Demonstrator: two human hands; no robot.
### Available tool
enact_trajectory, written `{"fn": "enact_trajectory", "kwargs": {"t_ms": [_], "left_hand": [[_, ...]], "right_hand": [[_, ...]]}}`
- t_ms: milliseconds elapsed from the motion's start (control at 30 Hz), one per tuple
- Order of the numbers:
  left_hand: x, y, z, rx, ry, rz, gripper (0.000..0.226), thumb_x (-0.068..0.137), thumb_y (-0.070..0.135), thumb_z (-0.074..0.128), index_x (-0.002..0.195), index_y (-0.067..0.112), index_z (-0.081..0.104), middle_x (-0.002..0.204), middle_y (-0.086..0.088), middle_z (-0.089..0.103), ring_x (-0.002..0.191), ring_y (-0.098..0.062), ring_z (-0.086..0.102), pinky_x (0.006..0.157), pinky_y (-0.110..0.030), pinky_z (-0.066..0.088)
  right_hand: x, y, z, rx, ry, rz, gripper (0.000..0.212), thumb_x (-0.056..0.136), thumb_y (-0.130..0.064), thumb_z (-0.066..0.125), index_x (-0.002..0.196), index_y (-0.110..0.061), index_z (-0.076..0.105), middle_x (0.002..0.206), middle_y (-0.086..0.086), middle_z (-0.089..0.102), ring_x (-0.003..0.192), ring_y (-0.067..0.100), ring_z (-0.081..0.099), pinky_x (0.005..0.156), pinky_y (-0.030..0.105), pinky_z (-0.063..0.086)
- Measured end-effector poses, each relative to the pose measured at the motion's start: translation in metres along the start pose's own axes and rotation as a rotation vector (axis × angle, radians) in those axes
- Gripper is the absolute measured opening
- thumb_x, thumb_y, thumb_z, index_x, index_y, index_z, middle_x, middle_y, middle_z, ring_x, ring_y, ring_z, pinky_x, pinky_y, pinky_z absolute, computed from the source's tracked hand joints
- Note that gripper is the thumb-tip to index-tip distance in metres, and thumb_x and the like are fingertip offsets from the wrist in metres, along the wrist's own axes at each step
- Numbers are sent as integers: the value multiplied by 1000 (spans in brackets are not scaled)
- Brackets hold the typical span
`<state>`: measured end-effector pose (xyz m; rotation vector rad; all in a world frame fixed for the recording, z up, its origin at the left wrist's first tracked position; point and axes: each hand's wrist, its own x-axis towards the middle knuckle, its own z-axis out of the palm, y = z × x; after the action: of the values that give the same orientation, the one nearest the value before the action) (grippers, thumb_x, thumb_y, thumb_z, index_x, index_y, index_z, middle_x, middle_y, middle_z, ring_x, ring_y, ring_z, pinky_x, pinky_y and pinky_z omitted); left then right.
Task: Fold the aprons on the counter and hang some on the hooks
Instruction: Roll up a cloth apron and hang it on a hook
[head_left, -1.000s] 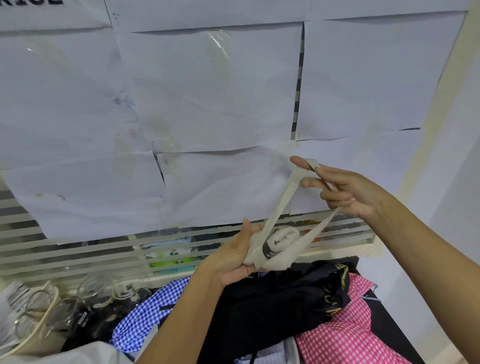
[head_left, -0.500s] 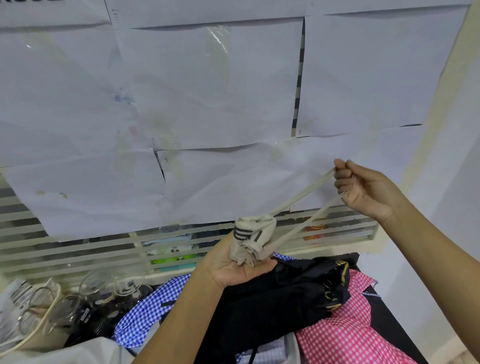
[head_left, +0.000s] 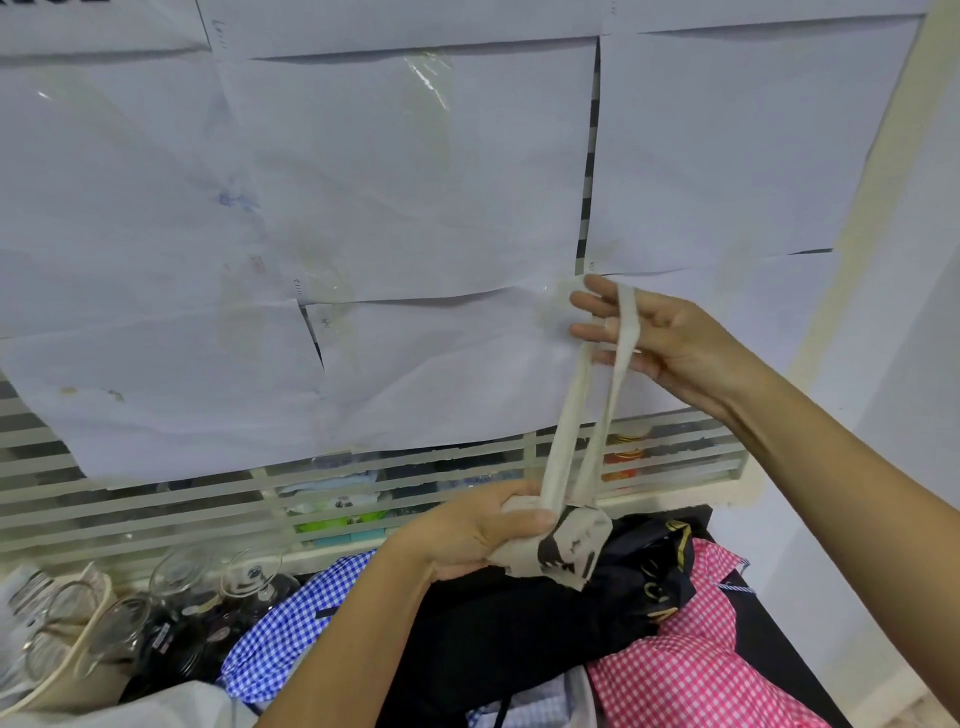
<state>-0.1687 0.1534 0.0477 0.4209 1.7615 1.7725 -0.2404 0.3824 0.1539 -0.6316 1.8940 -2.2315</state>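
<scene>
A beige apron (head_left: 558, 545) with black print is rolled into a small bundle. My left hand (head_left: 483, 530) grips that bundle above the counter pile. Its two beige straps (head_left: 602, 415) rise up and to the right, and the loop end passes over the fingers of my right hand (head_left: 649, 338), which holds them taut in front of the papered wall. Below lie a black apron (head_left: 519, 639), a pink checked apron (head_left: 691, 675) and a blue checked apron (head_left: 296, 623). No hooks are in view.
White paper sheets (head_left: 363, 208) cover the wall ahead, with a slatted white window (head_left: 156, 499) under them. Several clear glasses (head_left: 171, 613) stand at the lower left by a white basket rim (head_left: 62, 670). A pale wall (head_left: 909, 364) closes the right side.
My right hand swung the straps out to the right and then back up and left, so they now rise more steeply. My left hand turned the bundle, and its black print now faces right.
</scene>
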Motion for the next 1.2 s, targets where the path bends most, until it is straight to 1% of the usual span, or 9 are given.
{"fn": "enact_trajectory", "kwargs": {"t_ms": [133,300,467,633,733,833,1033,1100,1200], "left_hand": [[0,-2,4,152,103,1,61,74,41,78,127,18,57,114,-7,67,97,-17,65,82,-29,53],[8,0,17,210,452,69,21,83,29,73,102,26,65,96,6,66,78,-2,64,63,-17,50],[32,-11,32,22,823,113,17,87,29,68,98,17,63,93,-3,68,84,-21,66,63,-32,56],[41,-9,45,-607,689,-47,16,97,13,49,88,11,63,64,-5,62,52,-13,54,48,-24,43],[41,-18,42,-735,548,22,14,94,20,56,105,13,62,91,-11,64,73,-18,63,64,-28,52],[35,-15,41,-816,362,50,46,82,35,67,119,7,62,103,-16,68,86,-23,68,71,-32,59],[40,10,37,-1178,462,160,22,92,25,57,98,5,63,75,-6,66,63,-12,58,55,-24,53],[42,18,35,-1305,532,205,20,91,24,59,100,6,62,74,-5,65,68,-12,56,67,-27,55],[44,21,38,-1377,579,261,31,86,22,65,112,5,62,89,-8,68,78,-13,61,63,-24,58]], "right_hand": [[-2,-4,18,-323,-50,143,65,75,-28,68,134,-8,50,134,1,55,115,11,58,89,23,53],[-9,8,37,-464,101,144,82,65,-48,73,135,-17,44,137,-2,45,126,12,44,100,33,45],[-31,51,73,-450,270,-11,80,61,-42,86,123,-30,36,136,-18,30,126,5,34,87,19,41],[-56,88,83,-532,303,-110,93,58,-34,89,129,-31,28,131,-41,15,118,-3,35,75,1,40],[-65,94,79,-573,220,-94,92,48,-45,87,120,-41,31,140,-36,13,119,-13,32,79,6,42],[-72,99,76,-554,184,-114,105,45,-50,86,131,-33,31,132,-43,20,120,-12,35,83,10,46],[-72,98,72,-209,296,-186,112,53,-24,90,140,-48,23,144,-34,26,134,-9,31,91,8,43],[-73,98,74,10,378,-193,104,67,-6,82,144,-43,23,144,-29,32,130,-8,38,84,9,47],[-75,93,78,432,446,-130,51,96,-5,50,138,-32,43,138,-11,53,118,0,56,89,23,53]]}}
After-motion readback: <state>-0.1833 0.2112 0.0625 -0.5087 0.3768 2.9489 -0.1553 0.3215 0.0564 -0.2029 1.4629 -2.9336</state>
